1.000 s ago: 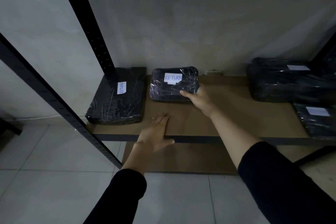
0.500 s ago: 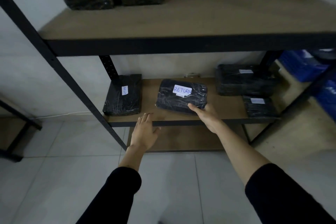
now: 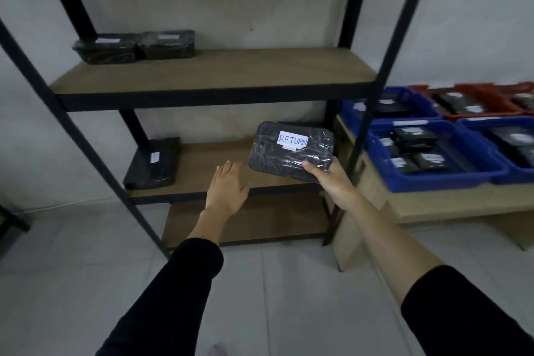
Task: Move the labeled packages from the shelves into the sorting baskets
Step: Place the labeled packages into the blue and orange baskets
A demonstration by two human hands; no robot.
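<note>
Gripping RETURN package point(image 3: 291, 150) in right hand point(image 3: 332, 179), fingers hidden beneath, left hand point(image 3: 228, 185) spread

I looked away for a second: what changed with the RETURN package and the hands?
The right hand has lifted the RETURN package off the lower shelf, its grip unchanged, and carried it rightward. The left hand stayed open by the shelf edge. The flat package at left has not moved.

Single head-worn view, looking forward and down at the shelves point(image 3: 213, 75) from close range; baskets point(image 3: 433, 176) at right edge.
</note>
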